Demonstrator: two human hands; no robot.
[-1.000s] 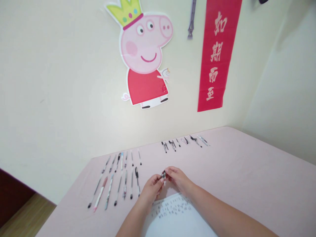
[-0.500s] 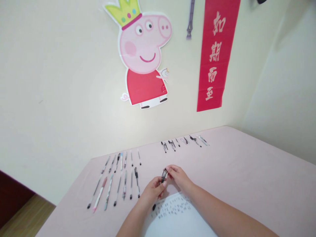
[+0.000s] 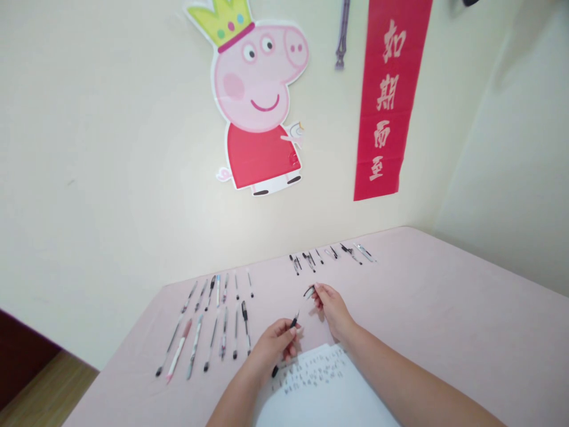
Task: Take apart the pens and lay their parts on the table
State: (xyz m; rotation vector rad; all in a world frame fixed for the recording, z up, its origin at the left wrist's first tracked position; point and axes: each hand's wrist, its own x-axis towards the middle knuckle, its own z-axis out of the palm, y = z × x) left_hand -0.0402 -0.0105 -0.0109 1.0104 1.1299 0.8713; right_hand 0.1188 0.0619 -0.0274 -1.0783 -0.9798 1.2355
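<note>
A black gel pen [image 3: 294, 321] is in the closed fingers of my left hand [image 3: 278, 341], its bare tip pointing up and away and its dark end showing below the palm. Farther forward, my right hand [image 3: 331, 305] pinches a pen cap [image 3: 309, 292] with a dark clip, apart from the pen. Below both hands lies a white sheet of paper [image 3: 329, 403] with lines of handwriting near its top edge. My left forearm covers part of the paper's left side.
Two rows of pens [image 3: 195, 347] lie on the pink tabletop [image 3: 444, 332] at the left. Several caps and pens [image 3: 351, 254] are lined up along the back edge by the wall. A cartoon pig cutout [image 3: 262, 107] and a red banner [image 3: 391, 101] hang there.
The cap has come off the pen. My right hand has moved forward and slightly right with the cap, while my left hand stays nearly in place, holding the pen with its tip bared.
</note>
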